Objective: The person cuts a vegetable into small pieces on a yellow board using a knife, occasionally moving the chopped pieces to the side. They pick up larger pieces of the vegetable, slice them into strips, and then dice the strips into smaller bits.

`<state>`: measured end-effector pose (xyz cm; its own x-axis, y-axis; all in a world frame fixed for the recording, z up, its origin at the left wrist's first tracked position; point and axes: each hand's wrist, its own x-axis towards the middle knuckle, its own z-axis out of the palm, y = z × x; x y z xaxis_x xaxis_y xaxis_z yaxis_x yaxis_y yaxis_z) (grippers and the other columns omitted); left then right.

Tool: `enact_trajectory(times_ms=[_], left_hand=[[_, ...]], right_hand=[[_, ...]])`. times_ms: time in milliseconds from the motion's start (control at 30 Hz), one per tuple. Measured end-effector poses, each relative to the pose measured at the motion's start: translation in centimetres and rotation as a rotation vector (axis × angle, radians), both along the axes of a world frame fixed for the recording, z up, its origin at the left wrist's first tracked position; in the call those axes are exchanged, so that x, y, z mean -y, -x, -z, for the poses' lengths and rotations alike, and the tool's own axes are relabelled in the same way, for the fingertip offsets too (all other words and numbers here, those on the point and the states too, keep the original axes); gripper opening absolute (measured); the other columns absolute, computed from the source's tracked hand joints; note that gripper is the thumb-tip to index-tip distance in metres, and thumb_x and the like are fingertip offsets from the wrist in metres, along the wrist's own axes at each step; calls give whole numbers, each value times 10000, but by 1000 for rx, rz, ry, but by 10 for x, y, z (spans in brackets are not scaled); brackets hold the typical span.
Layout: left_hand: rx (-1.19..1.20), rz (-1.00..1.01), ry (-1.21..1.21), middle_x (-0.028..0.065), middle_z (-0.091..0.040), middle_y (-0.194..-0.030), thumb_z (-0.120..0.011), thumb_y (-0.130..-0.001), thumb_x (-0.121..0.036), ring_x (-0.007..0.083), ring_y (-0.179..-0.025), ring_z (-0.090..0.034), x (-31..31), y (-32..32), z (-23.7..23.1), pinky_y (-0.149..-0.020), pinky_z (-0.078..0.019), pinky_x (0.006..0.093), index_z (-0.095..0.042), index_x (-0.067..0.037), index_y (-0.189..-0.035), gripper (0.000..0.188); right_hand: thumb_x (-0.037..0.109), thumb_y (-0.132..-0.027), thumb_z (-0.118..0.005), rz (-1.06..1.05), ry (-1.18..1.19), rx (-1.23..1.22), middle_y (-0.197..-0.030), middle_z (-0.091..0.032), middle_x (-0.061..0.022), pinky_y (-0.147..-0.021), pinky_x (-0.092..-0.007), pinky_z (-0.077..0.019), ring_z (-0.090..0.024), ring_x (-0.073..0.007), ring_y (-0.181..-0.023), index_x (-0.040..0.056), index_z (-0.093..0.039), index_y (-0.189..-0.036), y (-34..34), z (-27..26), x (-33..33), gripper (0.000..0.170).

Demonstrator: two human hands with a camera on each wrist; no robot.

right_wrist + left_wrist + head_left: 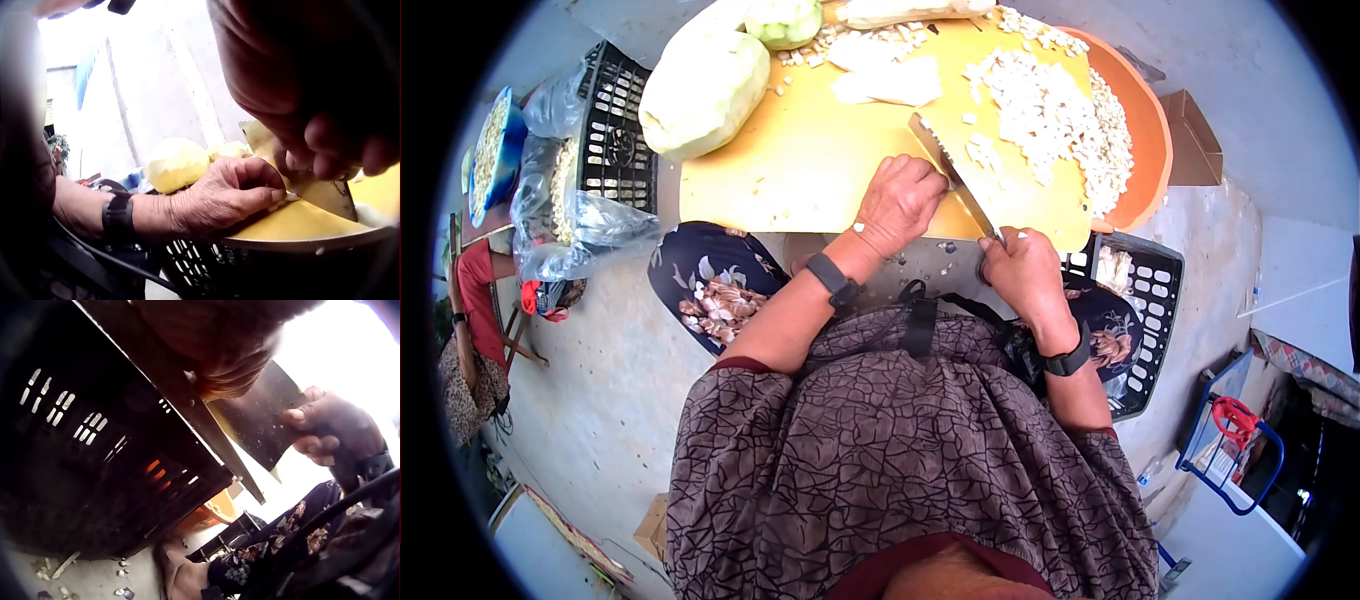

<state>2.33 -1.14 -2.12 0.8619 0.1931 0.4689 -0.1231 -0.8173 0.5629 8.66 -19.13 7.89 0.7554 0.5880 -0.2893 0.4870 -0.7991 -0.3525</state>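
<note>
My right hand [1025, 272] grips the handle of a wide-bladed cleaver [970, 203], whose blade stands edge down over the yellow cutting board [800, 195]. Close beside the blade, my left hand [903, 203] has its fingers curled at the board. The right wrist view shows its thumb and fingers pinching a small pale vegetable piece [290, 197] against the cleaver's side. Diced white pieces [1040, 110] lie heaped on the board's right part, and larger cut slabs [890, 80] lie at its far middle.
A large peeled pale-green vegetable [705, 95] lies at the board's far left, near a smaller one [784, 22]. An orange basin [1155, 150] with diced pieces adjoins the board's right side. Black crates stand left [615, 130] and right [1157, 325]. Another person [475, 320] is at far left.
</note>
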Motion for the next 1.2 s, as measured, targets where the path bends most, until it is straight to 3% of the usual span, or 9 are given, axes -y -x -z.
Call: enact_trajectory(times_ms=[267, 367, 600, 700, 800, 900, 967, 1067, 1200], left_hand=[[3, 27, 13, 87, -617, -883, -686, -817, -64, 291, -861, -583, -1, -1, 1, -824, -474, 388, -695, -66, -897, 81], [-23, 76, 168, 100, -649, -916, -656, -877, -66, 272, -872, -626, -8, -2, 2, -847, -501, 369, -706, -36, -919, 72], [148, -231, 541, 113, -682, -978, -572, -979, -71, 202, -930, -658, -49, 9, -28, -851, -512, 288, -708, 11, -998, 160], [148, -331, 486, 111, -687, -980, -597, -970, -86, 195, -908, -661, -64, 13, -36, -835, -514, 295, -706, 13, -1007, 152], [131, -344, 429, 122, -693, -949, -645, -906, -90, 253, -875, -670, -72, 12, -34, -822, -529, 337, -706, -9, -969, 120], [118, -318, 270, 131, -693, -994, -676, -838, -72, 310, -947, -652, -81, 8, -29, -869, -520, 385, -708, -36, -962, 133], [85, -279, 99, 130, -694, -1059, -674, -855, -68, 295, -1008, -650, -85, 5, -28, -891, -518, 386, -712, -43, -1014, 166], [23, -261, -2, 128, -666, -1129, -701, -807, -57, 316, -1098, -602, -83, -8, -22, -948, -473, 428, -694, -59, -1052, 246], [-103, -255, -136, 105, -628, -1170, -730, -784, -77, 295, -1149, -561, -78, -27, -19, -953, -438, 422, -657, -77, -1115, 339]], right_hand=[[202, -879, -658, -49, 46, 114, -812, -685, -233, -753, -473, -541, -678, -414, -817, -20, -721, -824, -13, 24, -6, 237], [204, -886, -645, 21, -73, 129, -806, -674, -245, -757, -478, -534, -667, -425, -819, -26, -710, -821, -15, 22, -9, 247], [220, -900, -659, 86, -118, -228, -766, -652, -251, -706, -467, -506, -651, -415, -752, -40, -688, -870, -5, -2, 7, 263], [211, -900, -675, 45, -98, -387, -754, -651, -239, -705, -457, -510, -666, -389, -739, -4, -695, -916, 6, -9, 6, 217], [227, -895, -670, -82, -91, -286, -769, -657, -233, -741, -458, -516, -660, -401, -779, 10, -704, -923, 10, -2, 4, 221], [245, -889, -672, 54, 22, -424, -790, -659, -239, -760, -455, -523, -660, -409, -810, 12, -709, -929, -11, 12, 5, 239], [261, -888, -672, 46, -65, -266, -825, -666, -243, -765, -458, -524, -662, -411, -819, -20, -694, -901, -25, 34, 17, 283], [237, -879, -665, 139, -38, -41, -828, -664, -259, -761, -464, -520, -660, -426, -818, -43, -684, -887, -35, 5, 9, 281], [222, -862, -677, 295, -167, -155, -798, -657, -265, -718, -465, -511, -655, -431, -783, -54, -674, -847, -58, 50, 29, 277]])
